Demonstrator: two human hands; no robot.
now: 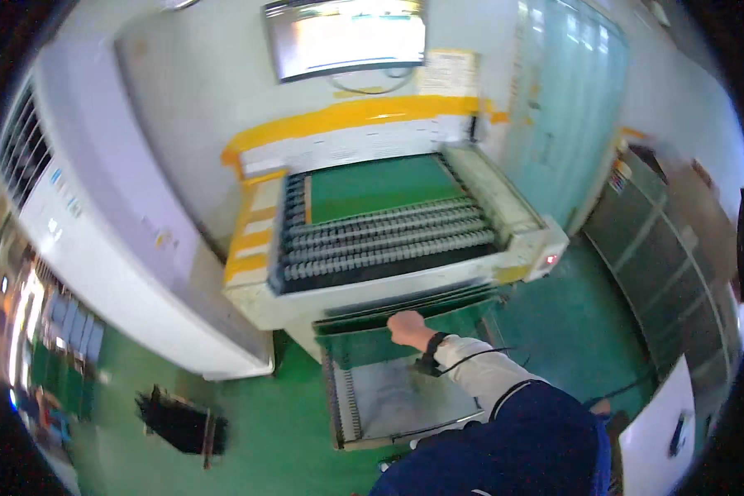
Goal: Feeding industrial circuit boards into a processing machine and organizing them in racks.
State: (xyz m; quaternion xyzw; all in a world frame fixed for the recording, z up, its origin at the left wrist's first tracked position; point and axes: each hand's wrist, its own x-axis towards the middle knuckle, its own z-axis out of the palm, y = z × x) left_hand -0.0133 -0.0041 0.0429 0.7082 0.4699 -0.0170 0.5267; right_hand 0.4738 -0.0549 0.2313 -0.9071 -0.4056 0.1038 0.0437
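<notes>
My right hand (pixel 409 328), with a dark strap and cord at its wrist, reaches forward with the fingers curled at the upper edge of a green panel (pixel 360 351). The panel stands at the front of several similar dark green sheets, below the front of a roller machine. Motion blur hides exactly how the fingers sit. Under the panel is a tray-like rack (pixel 405 401) with a grey metallic bottom and a toothed strip along its left side. On the machine's rollers (pixel 388 240) lies a flat green board (pixel 380 188). My left hand does not show.
The cream roller machine (pixel 248 289) has yellow tape and a red light. A screen (pixel 347 37) hangs above it. A tall white cabinet (pixel 124 264) stands left, and a black object (pixel 182 422) lies on the green floor. Grey panels (pixel 661 240) lean at right.
</notes>
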